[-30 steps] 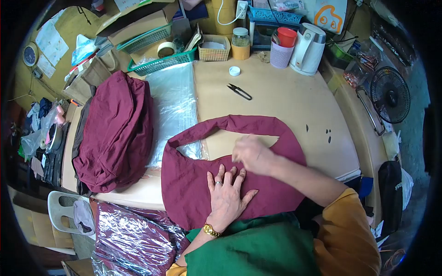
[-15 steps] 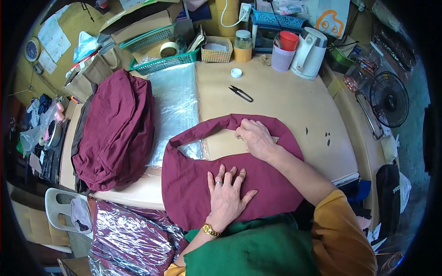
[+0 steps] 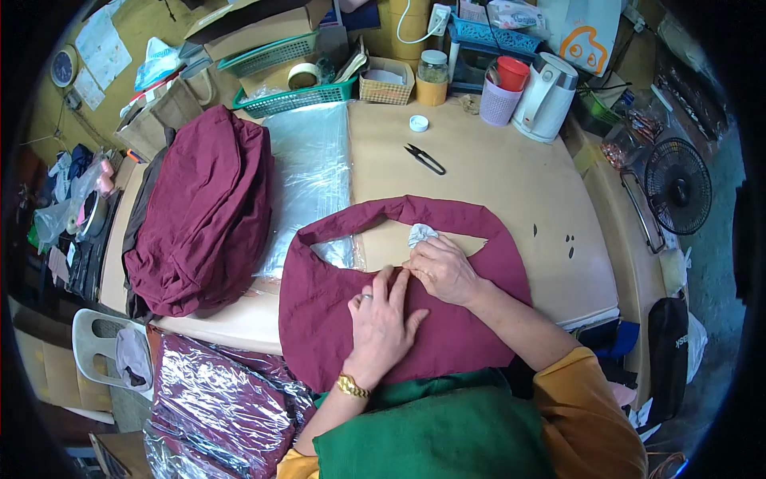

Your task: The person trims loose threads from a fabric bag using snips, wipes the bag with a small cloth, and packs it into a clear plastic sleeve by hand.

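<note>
A burgundy fabric shoulder bag (image 3: 471,339) lies flat in front of me, its wide strap (image 3: 407,207) arching away from me. My left hand (image 3: 381,319) rests on the bag's body, fingers stretched out and tips at the edge of the opening. Beside those fingertips, my right hand (image 3: 443,271) is closed at the same edge. A crumpled white cloth (image 3: 420,233) sticks out from its grip, over the gap between strap and body.
A pile of burgundy bags (image 3: 199,215) sits left, beside clear plastic sleeves (image 3: 311,168). Thread snips (image 3: 424,159) and a white cap (image 3: 419,123) lie beyond the strap. An electric kettle (image 3: 546,96) and green basket (image 3: 299,98) stand at the back; plastic-wrapped goods (image 3: 219,391) are lower left.
My right hand has moved from the strap down to the opening's edge, and the white cloth now shows. My left hand has slid up and slightly left to that edge.
</note>
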A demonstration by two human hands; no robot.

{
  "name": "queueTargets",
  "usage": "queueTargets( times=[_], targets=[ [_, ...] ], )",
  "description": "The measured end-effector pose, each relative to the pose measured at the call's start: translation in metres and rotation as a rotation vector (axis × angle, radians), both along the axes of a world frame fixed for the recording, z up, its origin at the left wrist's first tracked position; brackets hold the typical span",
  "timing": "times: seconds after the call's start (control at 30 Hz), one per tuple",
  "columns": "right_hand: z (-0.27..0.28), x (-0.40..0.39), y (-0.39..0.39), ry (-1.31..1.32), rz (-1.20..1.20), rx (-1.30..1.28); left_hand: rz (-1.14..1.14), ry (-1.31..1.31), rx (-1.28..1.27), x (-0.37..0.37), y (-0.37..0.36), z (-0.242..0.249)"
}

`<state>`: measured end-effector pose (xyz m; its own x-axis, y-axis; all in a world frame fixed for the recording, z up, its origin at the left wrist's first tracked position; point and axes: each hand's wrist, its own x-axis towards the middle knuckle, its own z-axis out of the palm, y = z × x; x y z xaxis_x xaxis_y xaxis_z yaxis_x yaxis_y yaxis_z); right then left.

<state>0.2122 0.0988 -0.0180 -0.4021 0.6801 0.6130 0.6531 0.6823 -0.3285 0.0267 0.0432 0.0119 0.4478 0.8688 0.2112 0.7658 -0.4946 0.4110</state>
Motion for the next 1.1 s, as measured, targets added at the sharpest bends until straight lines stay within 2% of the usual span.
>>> queueTargets(
  times=[0.1, 0.23, 0.3, 0.43, 0.53, 0.6, 0.63, 0.7, 0.8, 0.9, 1.03, 1.1],
  targets=[
    [0.002, 0.000, -0.002, -0.007, 0.016, -0.012, 0.022, 0.046, -0.046, -0.008, 0.012, 0.002],
    [0.004, 0.005, -0.001, -0.014, 0.048, -0.027, -0.001, -0.064, 0.012, -0.011, 0.014, -0.005],
    [0.003, 0.012, 0.000, 0.044, 0.111, -0.178, 0.006, -0.102, 0.009, -0.011, 0.012, -0.004],
    [0.001, 0.014, 0.003, 0.174, 0.103, -0.314, 0.021, -0.139, -0.001, -0.012, 0.011, -0.011],
    [0.006, 0.006, 0.000, 0.165, 0.076, -0.218, 0.018, -0.155, 0.025, -0.011, 0.010, -0.012],
    [0.008, 0.005, 0.000, 0.018, 0.049, -0.048, 0.044, -0.161, 0.017, -0.009, 0.010, -0.011],
    [0.008, 0.004, 0.000, 0.017, 0.047, -0.048, 0.041, -0.162, 0.016, -0.009, 0.010, -0.011],
    [0.008, 0.002, 0.000, -0.157, 0.042, 0.040, 0.053, -0.149, 0.009, -0.009, 0.009, -0.010],
    [0.017, -0.004, -0.003, -0.295, 0.006, 0.035, 0.055, -0.143, 0.005, -0.010, 0.009, -0.012],
    [0.022, -0.013, -0.010, -0.320, -0.044, 0.080, 0.047, -0.153, 0.008, -0.010, 0.010, -0.012],
    [0.023, -0.017, -0.014, -0.250, -0.089, 0.031, 0.047, -0.172, 0.012, -0.012, 0.010, -0.013],
    [0.025, -0.012, -0.014, -0.055, -0.103, -0.179, 0.039, -0.156, 0.006, -0.012, 0.010, -0.013]
  ],
)
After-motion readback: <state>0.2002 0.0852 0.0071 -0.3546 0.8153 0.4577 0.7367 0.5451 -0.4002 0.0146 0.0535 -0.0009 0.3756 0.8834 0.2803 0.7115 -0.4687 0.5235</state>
